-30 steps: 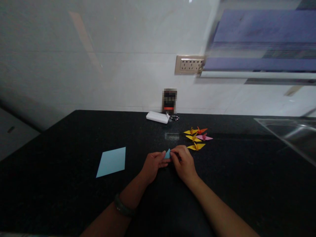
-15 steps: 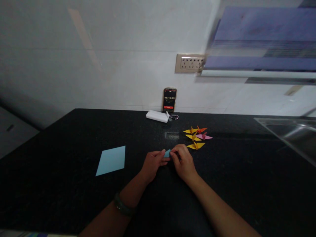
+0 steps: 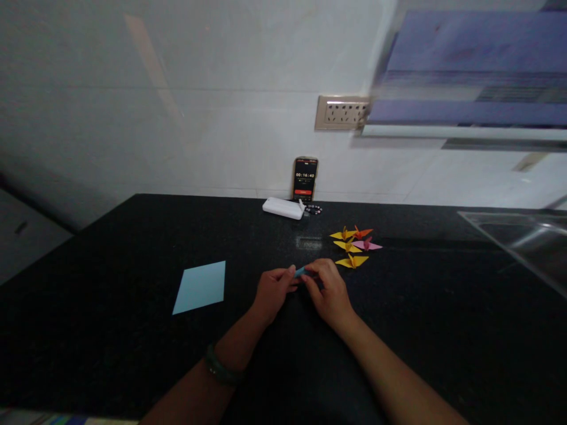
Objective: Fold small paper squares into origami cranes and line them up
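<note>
My left hand (image 3: pixel 272 290) and my right hand (image 3: pixel 328 291) meet over the black counter (image 3: pixel 110 342), both pinching a small folded piece of light blue paper (image 3: pixel 300 271). Only a narrow sliver of that paper shows between the fingertips. A dark band sits on my left wrist (image 3: pixel 219 370). Just beyond my right hand lie several folded paper cranes (image 3: pixel 353 245), yellow, orange and pink. A flat sheet of light blue paper (image 3: pixel 200 287) lies on the counter to the left of my hands.
A phone (image 3: pixel 305 178) showing a timer leans against the white wall at the back, with a white power bank (image 3: pixel 283 208) in front of it. A wall socket (image 3: pixel 341 113) is above. A steel sink (image 3: pixel 522 239) lies at the right.
The blue paper between my fingers has flattened from a small upright triangle to a thin sliver. Both hands stay in the same place.
</note>
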The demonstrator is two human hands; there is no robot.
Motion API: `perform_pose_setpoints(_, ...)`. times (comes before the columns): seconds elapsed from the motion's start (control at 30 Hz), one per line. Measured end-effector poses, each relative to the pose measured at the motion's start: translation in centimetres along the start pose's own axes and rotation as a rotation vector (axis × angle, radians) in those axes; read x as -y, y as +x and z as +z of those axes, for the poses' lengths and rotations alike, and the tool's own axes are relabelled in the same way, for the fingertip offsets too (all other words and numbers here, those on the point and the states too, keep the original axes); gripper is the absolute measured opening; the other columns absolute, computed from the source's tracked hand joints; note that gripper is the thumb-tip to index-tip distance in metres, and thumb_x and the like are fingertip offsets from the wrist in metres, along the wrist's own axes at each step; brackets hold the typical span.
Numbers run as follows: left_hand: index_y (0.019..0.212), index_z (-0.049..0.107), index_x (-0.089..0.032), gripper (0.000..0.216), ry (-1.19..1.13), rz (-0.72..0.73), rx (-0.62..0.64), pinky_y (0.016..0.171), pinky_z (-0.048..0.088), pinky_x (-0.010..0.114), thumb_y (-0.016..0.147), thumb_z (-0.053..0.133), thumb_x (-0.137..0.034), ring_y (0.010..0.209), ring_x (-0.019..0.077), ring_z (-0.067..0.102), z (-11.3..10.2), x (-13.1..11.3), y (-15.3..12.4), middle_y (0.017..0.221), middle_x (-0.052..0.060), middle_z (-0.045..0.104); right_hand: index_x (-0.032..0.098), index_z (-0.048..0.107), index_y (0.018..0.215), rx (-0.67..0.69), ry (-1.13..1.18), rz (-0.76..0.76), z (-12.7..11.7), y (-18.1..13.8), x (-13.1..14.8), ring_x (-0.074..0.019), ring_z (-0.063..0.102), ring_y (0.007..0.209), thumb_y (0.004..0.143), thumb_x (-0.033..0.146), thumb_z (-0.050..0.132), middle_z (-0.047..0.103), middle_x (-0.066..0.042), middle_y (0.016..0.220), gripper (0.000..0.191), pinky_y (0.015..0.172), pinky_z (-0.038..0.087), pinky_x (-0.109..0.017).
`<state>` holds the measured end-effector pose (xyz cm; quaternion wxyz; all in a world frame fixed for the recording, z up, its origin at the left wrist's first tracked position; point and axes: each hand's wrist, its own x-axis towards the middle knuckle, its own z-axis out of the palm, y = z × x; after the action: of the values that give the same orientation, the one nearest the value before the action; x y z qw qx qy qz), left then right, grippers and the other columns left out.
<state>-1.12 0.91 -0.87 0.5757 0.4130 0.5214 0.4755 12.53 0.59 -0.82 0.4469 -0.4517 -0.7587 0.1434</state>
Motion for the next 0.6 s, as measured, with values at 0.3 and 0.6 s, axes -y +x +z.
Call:
perform_pose_setpoints(0.3,0.070,0.067,-0.011,0.028,0.045,-0.007,0.003,0.063,0.050,0.028,0.069,0.059,-0.038,0.070,0.0187,0.063,0.02,0.04,0.02,0.069,0.008,0.067,0.018,0.053,0.081,-0.007,-0.006,-0.009,-0.20,0.15,-0.01,-0.0168,0.050,0.079,0.079,0.015,0.045,0.051,-0.006,0.081,0.009,0.069,0.044,-0.030)
perform_pose_setpoints(0.6,0.077,0.068,-0.013,0.028,0.122,0.030,0.053,0.063,0.051,0.028,0.069,0.059,-0.038,0.075,0.0199,0.062,-0.03,0.10,0.02,0.076,0.008,0.068,0.019,0.047,0.075,0.024,-0.033,-0.025,-0.13,0.30,-0.10,-0.0172,0.047,0.075,0.081,0.012,0.039,0.049,-0.005,0.076,0.011,0.066,0.041,-0.030)
